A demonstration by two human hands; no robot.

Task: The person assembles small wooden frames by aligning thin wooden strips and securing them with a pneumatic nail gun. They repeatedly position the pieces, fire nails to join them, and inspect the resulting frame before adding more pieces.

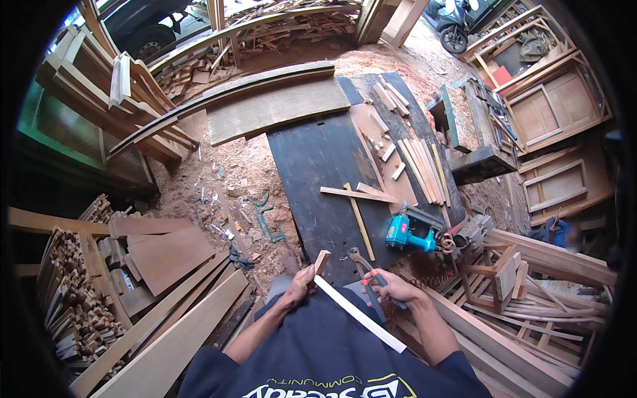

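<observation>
My left hand (pixel 302 284) is closed around the end of a long pale wooden strip (pixel 361 315), which slants down to the right in front of my shirt. A short brown wood piece (pixel 322 263) sticks up from the same grip; whether the two are joined I cannot tell. My right hand (pixel 398 289) grips a pair of pincers (pixel 375 285) with dark handles marked in orange. Their metal jaws point up and left, just right of the short piece and apart from it. Ahead lies the dark work table (pixel 302 179).
A teal nail gun (pixel 413 235) rests on the table's right side, beside loose sticks (pixel 421 169) and a yellowish strip (pixel 359 222). A wide plank (pixel 279 109) lies across the far end. Boards (pixel 169 255) and stacked offcuts (pixel 70 298) stand left; timber (pixel 511 338) lies right.
</observation>
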